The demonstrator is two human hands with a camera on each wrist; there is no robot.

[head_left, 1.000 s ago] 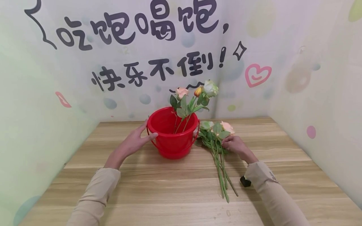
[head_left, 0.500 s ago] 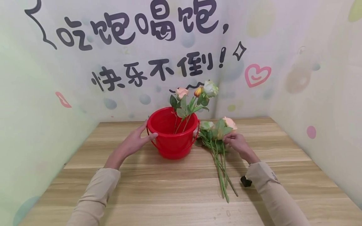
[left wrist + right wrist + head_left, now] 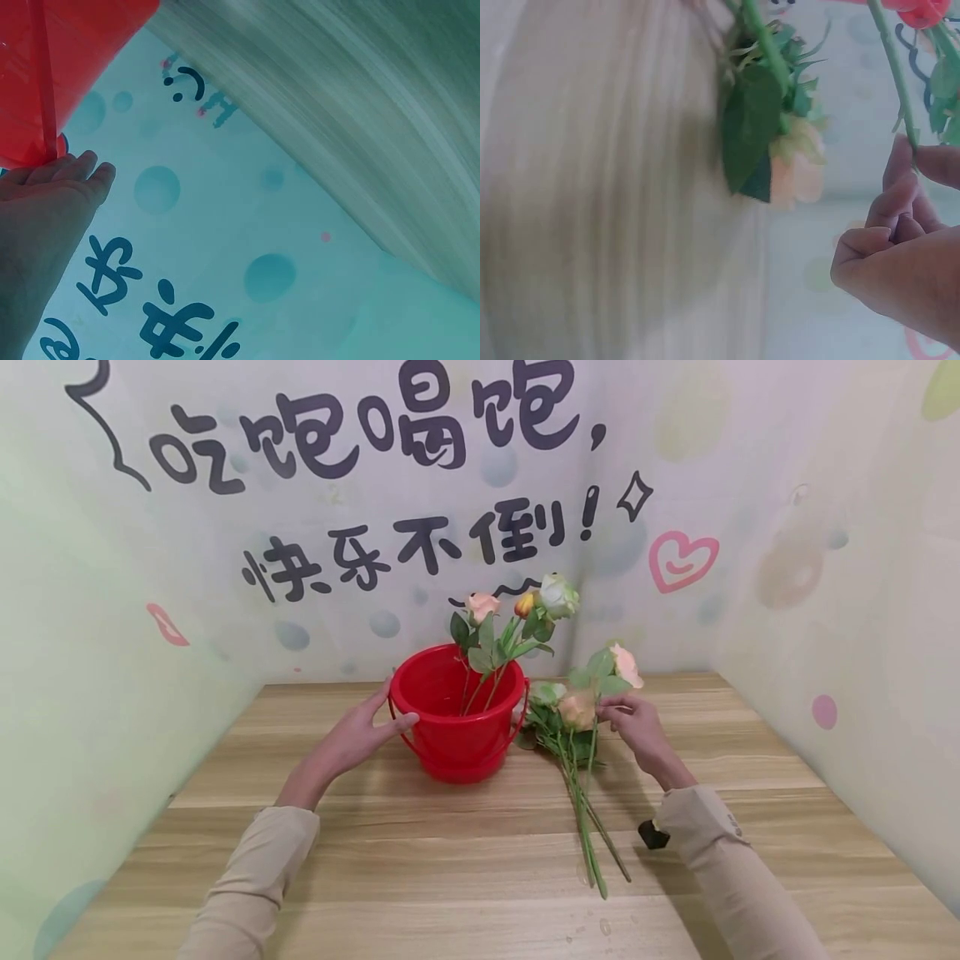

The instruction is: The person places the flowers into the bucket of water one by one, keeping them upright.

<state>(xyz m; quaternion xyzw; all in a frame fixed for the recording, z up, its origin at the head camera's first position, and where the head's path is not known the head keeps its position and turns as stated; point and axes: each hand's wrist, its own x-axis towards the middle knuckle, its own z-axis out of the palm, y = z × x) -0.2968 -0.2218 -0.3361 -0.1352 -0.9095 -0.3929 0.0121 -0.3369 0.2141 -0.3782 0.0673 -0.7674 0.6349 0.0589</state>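
From my remote seat I see the left hand (image 3: pixel 356 737) spread wide, thumb at the rim and fingers against the side of the red bucket (image 3: pixel 459 747), which stands upright on the wooden table (image 3: pixel 450 877) with three flowers (image 3: pixel 558 597) leaning inside it. My right hand (image 3: pixel 636 727) pinches the stem of a peach rose (image 3: pixel 626 667) between thumb and finger, holding its bloom up beside the loose flowers (image 3: pixel 577 712) lying just right of the bucket.
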